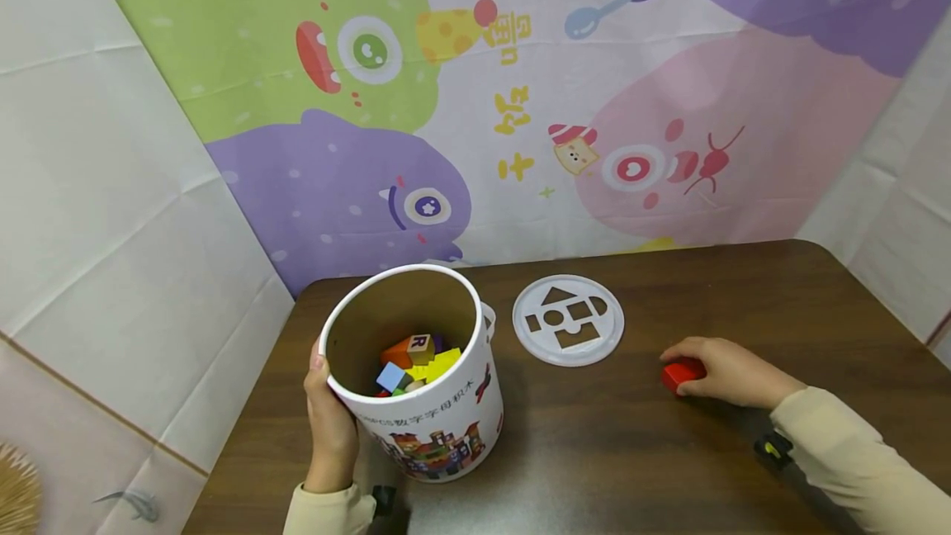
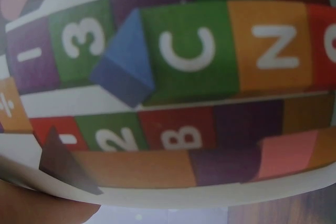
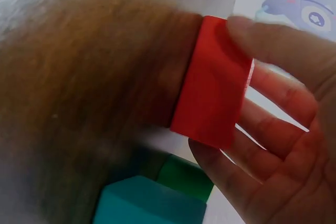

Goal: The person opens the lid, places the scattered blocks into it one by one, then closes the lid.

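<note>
A white round bucket [image 1: 438, 428] with printed toy blocks on its wall stands at the table's front left, open at the top. Several coloured wooden blocks [image 1: 419, 357] lie inside it. My left hand [image 1: 327, 411] grips the bucket's left side, thumb at the rim. The left wrist view is filled by the bucket wall [image 2: 189, 51], with a finger [image 2: 42, 208] at the bottom. My right hand [image 1: 698, 366] rests on the table to the right, its fingers curled round a red block [image 1: 682, 373]. Up close, the red block [image 3: 212, 82] sits between the fingers [image 3: 283, 40].
The bucket's white lid [image 1: 568, 320], with shape cut-outs, lies flat on the brown table [image 1: 609, 452] between the bucket and my right hand. A teal block [image 3: 147, 203] and a green block [image 3: 184, 177] show in the right wrist view. Cartoon-printed walls close the back.
</note>
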`<state>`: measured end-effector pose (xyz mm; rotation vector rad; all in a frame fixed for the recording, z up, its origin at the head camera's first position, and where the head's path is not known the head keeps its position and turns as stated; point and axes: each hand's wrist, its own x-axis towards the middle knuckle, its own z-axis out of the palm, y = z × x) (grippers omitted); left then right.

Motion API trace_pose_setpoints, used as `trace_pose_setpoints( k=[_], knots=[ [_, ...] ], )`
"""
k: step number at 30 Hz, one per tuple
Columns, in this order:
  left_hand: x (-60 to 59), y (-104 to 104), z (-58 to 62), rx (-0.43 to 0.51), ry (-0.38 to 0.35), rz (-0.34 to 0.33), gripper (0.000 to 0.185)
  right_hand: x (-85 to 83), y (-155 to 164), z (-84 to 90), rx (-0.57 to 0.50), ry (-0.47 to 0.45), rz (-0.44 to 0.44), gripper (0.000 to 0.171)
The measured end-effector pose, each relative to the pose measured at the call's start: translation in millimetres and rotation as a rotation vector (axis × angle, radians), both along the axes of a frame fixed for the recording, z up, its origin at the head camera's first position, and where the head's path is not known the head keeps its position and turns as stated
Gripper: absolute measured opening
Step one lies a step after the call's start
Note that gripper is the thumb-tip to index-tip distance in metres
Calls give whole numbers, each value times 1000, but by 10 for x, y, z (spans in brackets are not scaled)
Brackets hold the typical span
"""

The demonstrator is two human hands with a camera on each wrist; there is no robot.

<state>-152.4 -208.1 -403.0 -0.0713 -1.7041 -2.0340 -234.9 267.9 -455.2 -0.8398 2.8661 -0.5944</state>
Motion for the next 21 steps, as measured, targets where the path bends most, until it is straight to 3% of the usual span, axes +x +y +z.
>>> trace_pose_setpoints(
  k=[13, 21],
  knots=[
    [2, 2, -2, 0, 2, -3, 56, -26, -23, -35, 8, 38, -11, 32],
    [2, -2, 5, -5, -18, 7, 56, -28, -130, 184, -39, 61, -14, 37]
  ],
)
